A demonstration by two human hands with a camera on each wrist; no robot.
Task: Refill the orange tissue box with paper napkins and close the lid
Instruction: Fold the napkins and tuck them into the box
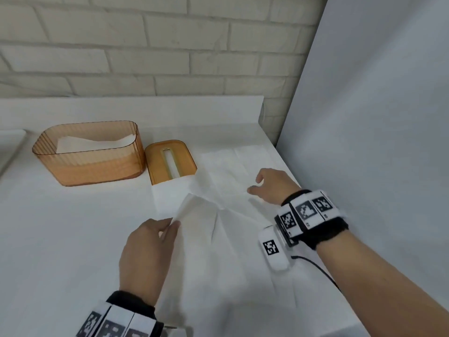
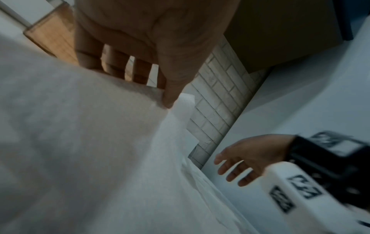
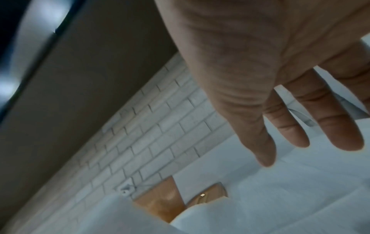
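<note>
At the left of the head view, the orange box (image 1: pixel 90 154) stands open on the white desk (image 1: pixel 60 227), with a white napkin lying inside it. Just right of it, the lid (image 1: pixel 170 164) lies flat on the desk, slot up; its near edge is covered by a corner of paper. Below, at lower centre, the left hand (image 1: pixel 145 254) pinches the raised edge of an unfolded napkin (image 1: pixel 218 215) between thumb and fingers, so its grip is narrow and holding paper. The napkin spreads across the middle of the frame, creased, over other sheets on the desk. At centre right, the right hand (image 1: pixel 272 186) hovers at the napkin's far edge, fingers loosely spread and holding nothing; the right wrist view shows them straight. A brick wall (image 1: pixel 145 45) fills the top of the frame.
</note>
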